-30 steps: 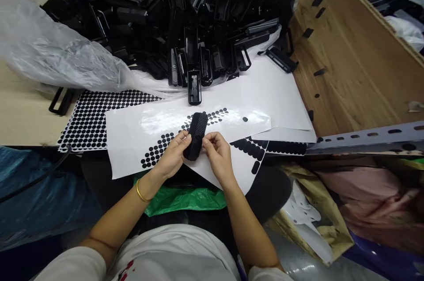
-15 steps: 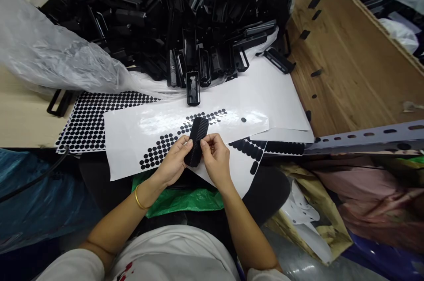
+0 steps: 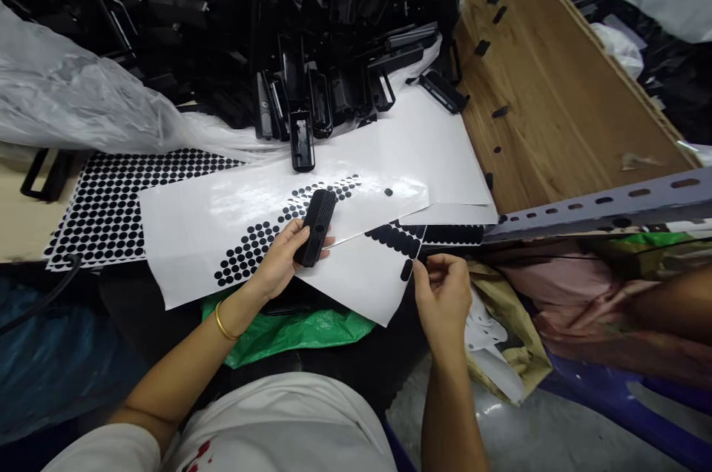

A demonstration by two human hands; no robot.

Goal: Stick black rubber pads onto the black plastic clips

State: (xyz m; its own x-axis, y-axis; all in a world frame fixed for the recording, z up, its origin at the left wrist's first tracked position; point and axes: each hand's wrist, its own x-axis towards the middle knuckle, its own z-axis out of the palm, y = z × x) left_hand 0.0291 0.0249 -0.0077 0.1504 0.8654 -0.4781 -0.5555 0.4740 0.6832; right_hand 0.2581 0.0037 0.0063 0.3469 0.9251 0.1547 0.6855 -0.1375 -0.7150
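Note:
My left hand is closed around a black plastic part with a ribbed, carbon-like surface and a small round mark. The part is tilted above the sticker sheets. My right hand is at the right edge of a white sheet, fingers curled and thumb close to a black oval sticker. What its fingertips hold, if anything, is hidden. Under the left hand lies another white sheet bearing black round stickers.
A large heap of black plastic parts fills the back, beside clear plastic wrap. A wooden panel with a perforated metal rail bounds the right. Below are a paper bag and another person's arm.
My right hand has left the black part and moved right to the sheet's edge. The left hand keeps the part. The whole view has shifted, with the scene sliding left.

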